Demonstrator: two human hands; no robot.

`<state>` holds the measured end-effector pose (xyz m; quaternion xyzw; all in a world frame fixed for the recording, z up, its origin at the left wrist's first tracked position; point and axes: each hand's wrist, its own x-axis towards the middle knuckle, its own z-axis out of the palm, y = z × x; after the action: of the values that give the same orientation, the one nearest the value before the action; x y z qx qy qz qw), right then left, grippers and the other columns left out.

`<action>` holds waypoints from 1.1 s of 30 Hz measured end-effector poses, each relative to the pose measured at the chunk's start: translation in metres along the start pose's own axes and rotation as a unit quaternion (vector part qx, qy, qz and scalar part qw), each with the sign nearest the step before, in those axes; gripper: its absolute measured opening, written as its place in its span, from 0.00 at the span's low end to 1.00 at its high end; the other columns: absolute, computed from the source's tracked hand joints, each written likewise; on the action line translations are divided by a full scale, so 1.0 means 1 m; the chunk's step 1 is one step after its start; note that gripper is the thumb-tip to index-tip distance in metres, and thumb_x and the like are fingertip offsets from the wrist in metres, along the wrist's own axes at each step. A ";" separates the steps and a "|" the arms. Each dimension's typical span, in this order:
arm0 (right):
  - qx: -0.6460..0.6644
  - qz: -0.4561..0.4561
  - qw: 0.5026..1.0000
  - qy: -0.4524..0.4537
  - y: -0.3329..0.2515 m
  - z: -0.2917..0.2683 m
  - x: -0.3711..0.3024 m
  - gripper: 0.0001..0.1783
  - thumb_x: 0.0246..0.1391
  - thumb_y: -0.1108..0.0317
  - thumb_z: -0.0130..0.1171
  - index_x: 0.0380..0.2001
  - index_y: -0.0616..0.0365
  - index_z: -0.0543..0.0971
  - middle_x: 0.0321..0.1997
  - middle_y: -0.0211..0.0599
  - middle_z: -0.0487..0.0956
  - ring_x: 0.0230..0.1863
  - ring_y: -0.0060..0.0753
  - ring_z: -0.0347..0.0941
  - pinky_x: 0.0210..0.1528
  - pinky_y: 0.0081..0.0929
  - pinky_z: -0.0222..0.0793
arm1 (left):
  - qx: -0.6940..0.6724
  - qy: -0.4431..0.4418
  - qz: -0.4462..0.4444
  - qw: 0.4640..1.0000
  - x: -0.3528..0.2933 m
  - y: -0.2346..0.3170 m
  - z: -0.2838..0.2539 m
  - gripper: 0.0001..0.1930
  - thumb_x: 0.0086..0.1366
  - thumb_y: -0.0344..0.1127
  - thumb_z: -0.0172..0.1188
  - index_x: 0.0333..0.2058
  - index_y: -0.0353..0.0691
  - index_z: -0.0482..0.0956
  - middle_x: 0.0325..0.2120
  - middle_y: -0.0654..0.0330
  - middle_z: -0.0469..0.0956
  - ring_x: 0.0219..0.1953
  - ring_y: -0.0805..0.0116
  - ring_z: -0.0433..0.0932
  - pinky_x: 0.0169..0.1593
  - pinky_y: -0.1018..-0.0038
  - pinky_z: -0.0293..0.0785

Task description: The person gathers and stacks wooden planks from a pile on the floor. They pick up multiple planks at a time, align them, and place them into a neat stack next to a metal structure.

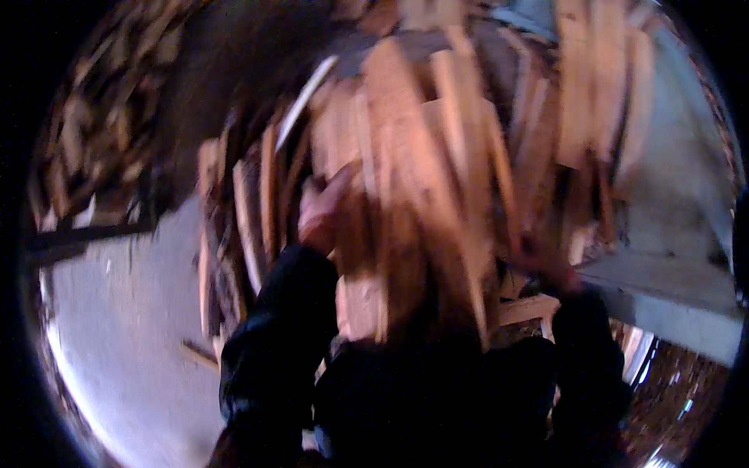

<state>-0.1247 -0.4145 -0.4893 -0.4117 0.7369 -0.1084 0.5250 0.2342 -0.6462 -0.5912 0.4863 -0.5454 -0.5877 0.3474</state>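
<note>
Motion smears much of the picture. Long split pieces of firewood [406, 148] lie close together in front of me, their near ends reaching toward my dark clothing. My left hand [324, 209] touches the left side of these pieces, with its thumb side over the pale wood. On the right, my right hand [550, 264] is low beside the same pieces, near their right edge. The fingers of both hands are too blurred to show how they close. Dark sleeves cover both my forearms.
Upright pieces of split wood [573, 86] stand at the far right, beside a pale grey panel [679, 195]. More pieces lean at the left [242, 218], next to a light grey surface [140, 312]. A heap of wood [101, 132] fills the far left.
</note>
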 end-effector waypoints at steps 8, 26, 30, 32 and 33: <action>0.015 -0.144 0.964 0.225 -0.017 0.032 0.014 0.31 0.62 0.67 0.53 0.67 0.59 0.60 0.67 0.42 0.65 0.65 0.42 0.64 0.65 0.34 0.61 | 0.007 -0.089 -0.119 0.989 0.004 -0.003 -0.011 0.24 0.68 0.29 0.44 0.62 0.40 0.64 0.60 0.52 0.68 0.61 0.62 0.67 0.65 0.68 0.57; -0.054 0.064 0.995 0.046 0.030 0.043 -0.151 0.46 0.49 0.33 0.56 0.62 0.56 0.68 0.59 0.52 0.73 0.62 0.50 0.67 0.63 0.42 0.60 | 0.119 -0.165 -0.047 0.978 -0.031 0.070 0.050 0.33 0.60 0.52 0.62 0.58 0.35 0.69 0.55 0.51 0.71 0.56 0.58 0.69 0.57 0.65 0.65; 0.105 0.268 0.945 0.155 0.088 0.143 -0.305 0.35 0.51 0.37 0.55 0.53 0.52 0.77 0.51 0.44 0.79 0.52 0.46 0.74 0.55 0.40 0.68 | 0.163 -0.209 -0.031 0.964 -0.032 0.068 0.054 0.31 0.62 0.51 0.61 0.57 0.36 0.70 0.54 0.53 0.72 0.55 0.59 0.70 0.56 0.65 0.66; 0.175 0.311 0.902 0.244 0.062 0.186 -0.340 0.35 0.51 0.38 0.56 0.54 0.52 0.77 0.52 0.45 0.79 0.52 0.46 0.74 0.55 0.40 0.68 | 0.176 -0.220 -0.030 0.959 -0.017 0.064 0.039 0.31 0.62 0.51 0.60 0.57 0.36 0.70 0.54 0.53 0.72 0.54 0.60 0.70 0.55 0.65 0.67; 0.194 0.362 0.867 0.283 0.049 0.222 -0.375 0.35 0.51 0.38 0.56 0.54 0.52 0.77 0.52 0.45 0.78 0.53 0.46 0.74 0.55 0.40 0.68 | 0.179 -0.248 -0.048 0.951 -0.027 0.044 0.046 0.30 0.62 0.51 0.60 0.57 0.37 0.70 0.54 0.53 0.72 0.54 0.60 0.70 0.55 0.65 0.67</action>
<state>0.0837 -0.0525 -0.3558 0.0425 0.9156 -0.1630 0.3652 0.1932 -0.6141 -0.5460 0.4053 -0.6864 -0.5985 0.0797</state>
